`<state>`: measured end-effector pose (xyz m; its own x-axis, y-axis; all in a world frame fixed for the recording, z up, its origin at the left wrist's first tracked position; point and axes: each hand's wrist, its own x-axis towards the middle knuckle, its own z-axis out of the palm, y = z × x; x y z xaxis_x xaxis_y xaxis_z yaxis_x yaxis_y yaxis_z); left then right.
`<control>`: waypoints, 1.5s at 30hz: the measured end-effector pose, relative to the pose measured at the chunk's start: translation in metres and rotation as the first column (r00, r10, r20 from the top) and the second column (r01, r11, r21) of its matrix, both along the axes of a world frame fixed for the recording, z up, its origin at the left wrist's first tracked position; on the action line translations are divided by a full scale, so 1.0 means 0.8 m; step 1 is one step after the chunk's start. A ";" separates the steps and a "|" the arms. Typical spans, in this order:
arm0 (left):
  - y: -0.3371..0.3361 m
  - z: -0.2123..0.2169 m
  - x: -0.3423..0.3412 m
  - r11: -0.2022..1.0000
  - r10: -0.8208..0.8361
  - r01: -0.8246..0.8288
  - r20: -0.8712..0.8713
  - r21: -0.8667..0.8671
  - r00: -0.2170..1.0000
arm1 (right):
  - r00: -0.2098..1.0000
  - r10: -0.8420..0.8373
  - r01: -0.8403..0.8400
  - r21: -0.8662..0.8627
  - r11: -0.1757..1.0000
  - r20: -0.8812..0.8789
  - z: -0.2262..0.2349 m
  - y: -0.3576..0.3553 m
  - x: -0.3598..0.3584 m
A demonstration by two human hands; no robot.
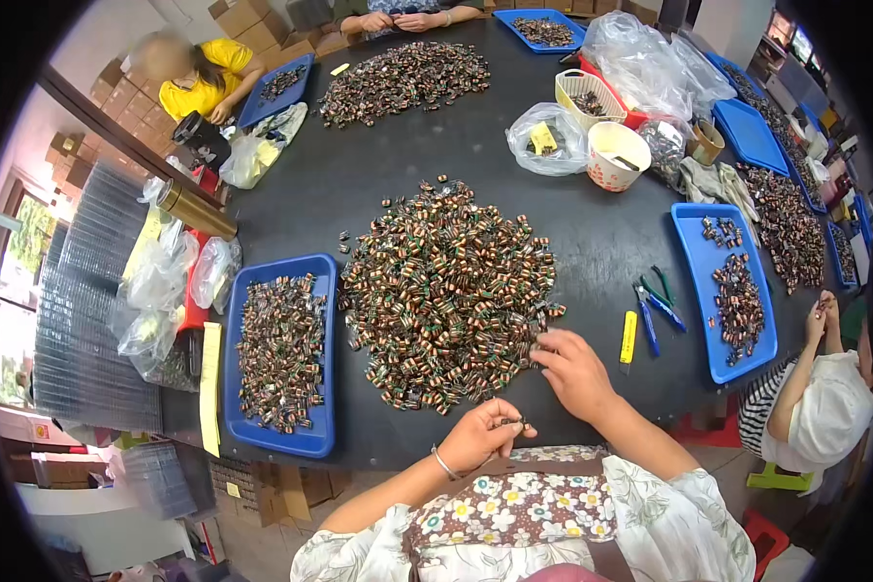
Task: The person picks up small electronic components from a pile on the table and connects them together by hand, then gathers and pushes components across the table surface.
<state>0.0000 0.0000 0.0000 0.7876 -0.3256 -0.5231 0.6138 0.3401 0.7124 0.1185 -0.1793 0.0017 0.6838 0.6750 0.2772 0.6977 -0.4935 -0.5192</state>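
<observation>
While one small coil (516, 423) is pinched in the left hand (482, 434), another is picked from the pile (446, 291) by the right hand's (574, 371) pressed-together fingertips; sorting seems underway, so a careful single-piece pinch is needed.

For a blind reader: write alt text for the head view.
Seen from above, a person's left hand pinches a small coil while the right hand reaches into a big pile of copper coils on a dark round table. A blue tray of coils lies left of the pile; other people sit around.
</observation>
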 end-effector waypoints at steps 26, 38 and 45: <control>-0.010 0.027 0.001 0.986 0.013 -0.022 -0.055 -0.165 0.998 | 0.762 0.327 -0.143 0.347 0.927 -0.559 0.046 -0.015 -0.028; -0.007 -0.013 -0.004 0.978 -0.091 0.077 -0.065 -0.193 0.994 | 0.992 0.041 -0.036 0.046 0.998 -0.115 0.002 -0.027 -0.006; -0.004 -0.012 -0.006 0.980 0.002 -0.022 -0.096 -0.200 0.995 | 0.995 0.015 -0.014 0.010 1.000 -0.094 -0.006 -0.022 -0.014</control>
